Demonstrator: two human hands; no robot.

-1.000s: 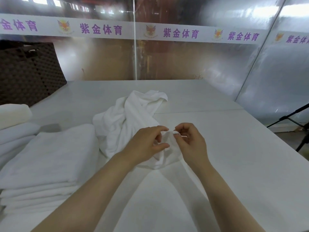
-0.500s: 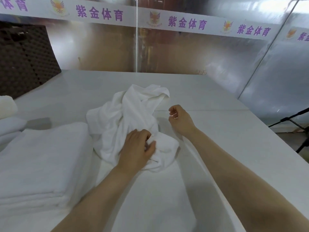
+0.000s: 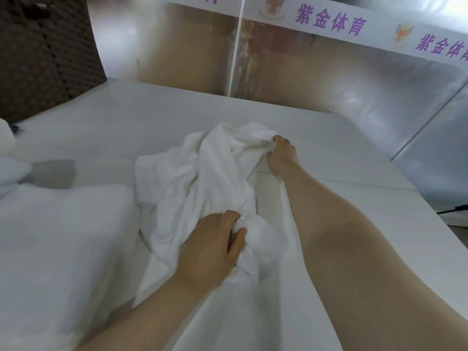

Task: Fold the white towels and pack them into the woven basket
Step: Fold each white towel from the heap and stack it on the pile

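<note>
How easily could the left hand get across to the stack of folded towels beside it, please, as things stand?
Probably easily: the stack of folded towels lies just left of the left hand with nothing between, though that hand grips the crumpled towel and must let go first.

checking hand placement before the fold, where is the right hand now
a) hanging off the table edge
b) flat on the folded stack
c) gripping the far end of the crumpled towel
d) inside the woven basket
c: the right hand is stretched out to the far end of the crumpled towel, fingers curled into the cloth, while the left hand grips the near end.
</note>
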